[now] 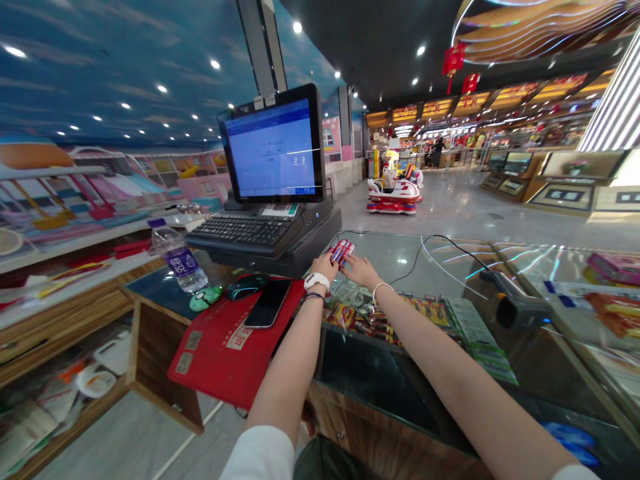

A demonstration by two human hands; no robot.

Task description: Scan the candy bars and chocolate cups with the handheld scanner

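– Glass counter [400, 257] of a shop on a mall arcade, seen from your side. The till screen [273, 147] and keyboard [243, 230] stood at its far left. Where were the red packets [343, 252]?

– You held them between both hands, low over the glass and just in front of the till's base.

– How far along did the work with them appear?

– By my reading, partway. The packets were gathered into one bundle, but their far ends fanned apart rather than lying square. None lay loose on the glass beside your hands. Whether others waited elsewhere could not be told.

– And your left hand [326, 265]?

– It was the one with the white watch. Its fingers were curled most of the way closed and pinched the near left edge of the bundle.

– Your right hand [361, 270]?

– It was flatter, with the fingers stretched forward and close together, touching the right side of the packets. Whether the thumb gripped from beneath was hidden.

– What lay around you?

– To your left were a water bottle [177, 257], a mouse [245, 287] and a phone [267, 303] on a red mat [225, 353]. Well to your right, a scanner [515, 303] rested on the glass.
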